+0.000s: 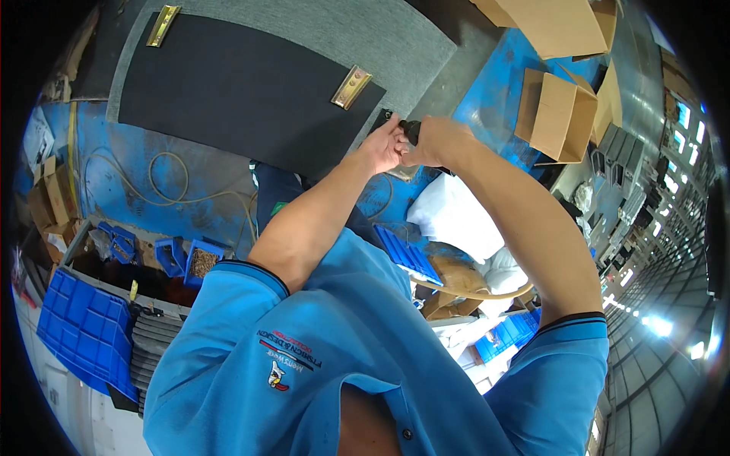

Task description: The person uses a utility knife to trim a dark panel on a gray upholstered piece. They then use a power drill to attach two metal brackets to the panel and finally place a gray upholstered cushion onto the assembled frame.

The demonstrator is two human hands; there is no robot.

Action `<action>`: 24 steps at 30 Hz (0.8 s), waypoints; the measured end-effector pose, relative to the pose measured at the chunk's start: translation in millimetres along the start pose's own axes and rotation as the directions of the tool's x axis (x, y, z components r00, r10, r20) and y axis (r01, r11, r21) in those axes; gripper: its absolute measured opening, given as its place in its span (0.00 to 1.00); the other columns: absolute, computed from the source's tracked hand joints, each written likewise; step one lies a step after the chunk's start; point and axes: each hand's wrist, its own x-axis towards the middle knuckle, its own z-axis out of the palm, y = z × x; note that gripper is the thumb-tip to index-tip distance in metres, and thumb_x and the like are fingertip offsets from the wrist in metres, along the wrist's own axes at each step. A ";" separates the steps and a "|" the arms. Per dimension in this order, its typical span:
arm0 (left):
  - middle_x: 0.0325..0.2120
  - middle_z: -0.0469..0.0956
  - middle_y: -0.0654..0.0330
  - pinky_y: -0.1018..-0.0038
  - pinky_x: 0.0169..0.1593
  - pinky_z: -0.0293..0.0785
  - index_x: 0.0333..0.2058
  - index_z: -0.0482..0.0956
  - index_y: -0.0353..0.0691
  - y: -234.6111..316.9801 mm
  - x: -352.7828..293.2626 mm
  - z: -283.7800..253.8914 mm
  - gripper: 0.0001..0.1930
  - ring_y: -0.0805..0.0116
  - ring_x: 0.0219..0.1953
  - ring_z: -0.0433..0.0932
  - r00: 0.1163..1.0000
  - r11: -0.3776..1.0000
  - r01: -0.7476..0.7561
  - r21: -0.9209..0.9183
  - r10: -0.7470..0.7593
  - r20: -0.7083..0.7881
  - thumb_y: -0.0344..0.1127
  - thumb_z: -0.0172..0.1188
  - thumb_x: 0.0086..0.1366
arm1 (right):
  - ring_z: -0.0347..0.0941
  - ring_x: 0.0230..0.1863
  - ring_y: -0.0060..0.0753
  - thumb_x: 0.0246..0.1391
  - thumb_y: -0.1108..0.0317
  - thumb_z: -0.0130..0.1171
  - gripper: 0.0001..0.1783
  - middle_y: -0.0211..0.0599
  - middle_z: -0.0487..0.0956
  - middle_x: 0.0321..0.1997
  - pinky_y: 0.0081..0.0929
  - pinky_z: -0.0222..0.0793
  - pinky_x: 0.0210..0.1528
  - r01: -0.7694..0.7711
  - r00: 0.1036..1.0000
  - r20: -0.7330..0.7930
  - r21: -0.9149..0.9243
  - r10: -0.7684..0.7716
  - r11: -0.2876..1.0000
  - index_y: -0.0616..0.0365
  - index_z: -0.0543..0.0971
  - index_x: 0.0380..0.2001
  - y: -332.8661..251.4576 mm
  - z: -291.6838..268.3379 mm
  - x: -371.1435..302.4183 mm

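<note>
Both my hands meet at the right end of a large panel with a black face [243,83] and a grey fabric-like border [365,34]. My right hand [441,142] is closed around a dark, handle-like tool [411,131]; its kind is mostly hidden by the fingers. Close beside it, my left hand [385,146] has its fingers curled in at the panel's corner, and what they pinch is too small to make out. Two brass-coloured metal brackets [351,87] lie on the black face, the second bracket [162,26] near its far left.
Open cardboard boxes [553,114] stand on the blue floor to the right. A coiled hose [185,182] lies on the floor at left. Blue bins [82,327] and small parts trays [201,262] are at lower left. A white bag [456,216] sits beneath my right forearm.
</note>
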 end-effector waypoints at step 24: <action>0.41 0.82 0.47 0.57 0.52 0.74 0.44 0.81 0.37 191.1 -29.2 107.8 0.15 0.42 0.47 0.78 0.791 -0.697 -0.016 0.717 0.430 0.436 0.41 0.56 0.67 | 0.76 0.49 0.65 0.54 0.25 0.47 0.48 0.66 0.80 0.42 0.49 0.71 0.51 0.022 0.969 -0.124 0.904 0.213 0.427 0.67 0.77 0.45 36.0 202.1 -58.9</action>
